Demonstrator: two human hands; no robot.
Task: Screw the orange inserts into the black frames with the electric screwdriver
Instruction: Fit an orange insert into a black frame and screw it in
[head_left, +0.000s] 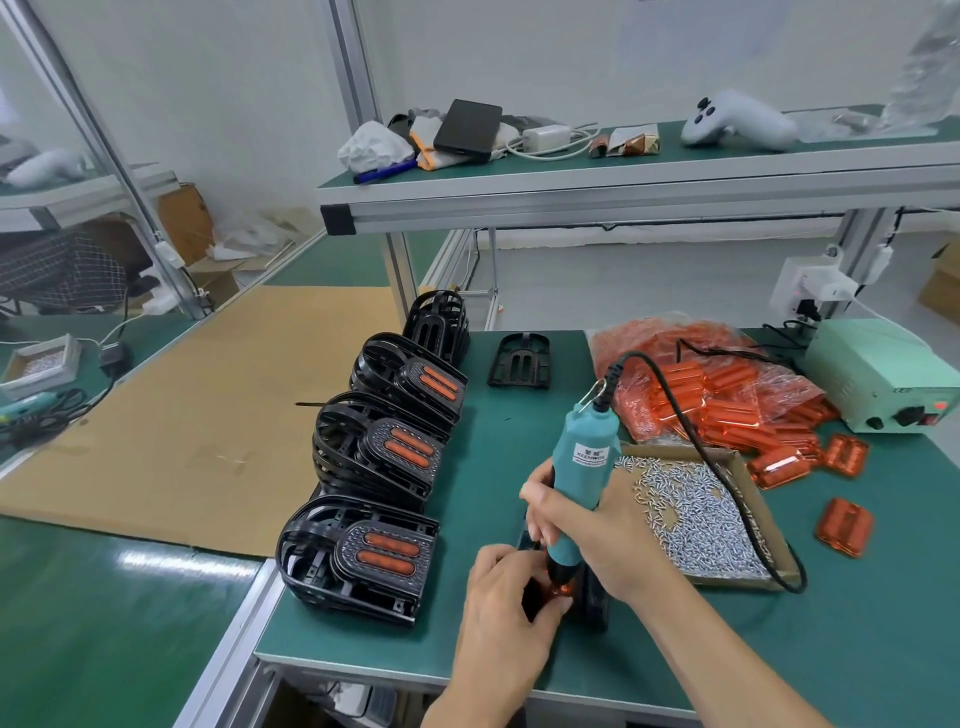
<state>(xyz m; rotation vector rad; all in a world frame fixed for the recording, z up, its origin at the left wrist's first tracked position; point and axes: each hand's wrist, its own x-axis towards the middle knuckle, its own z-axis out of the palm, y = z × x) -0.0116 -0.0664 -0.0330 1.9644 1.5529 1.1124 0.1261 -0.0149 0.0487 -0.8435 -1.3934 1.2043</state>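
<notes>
Green bench (857, 639), frame stacks (374, 457), screw tray (696, 519), inserts (727, 395)

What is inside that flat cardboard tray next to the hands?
The cardboard tray holds a heap of small silver screws. The right hand and the screwdriver's black cable cover its near-left corner and part of it.

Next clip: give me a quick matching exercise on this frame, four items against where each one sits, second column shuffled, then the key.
Items:
1. electric screwdriver
2. loose screws
3. single empty black frame
4. white game controller

Places:
A. on the upper shelf
B. alone on the green mat, behind the stacks of finished frames
C. gripped in the right hand, tip down on the workpiece
D. in the shallow cardboard tray

Pairs: 1-C, 2-D, 3-B, 4-A

The left hand holds the workpiece by the screwdriver's tip.
</notes>
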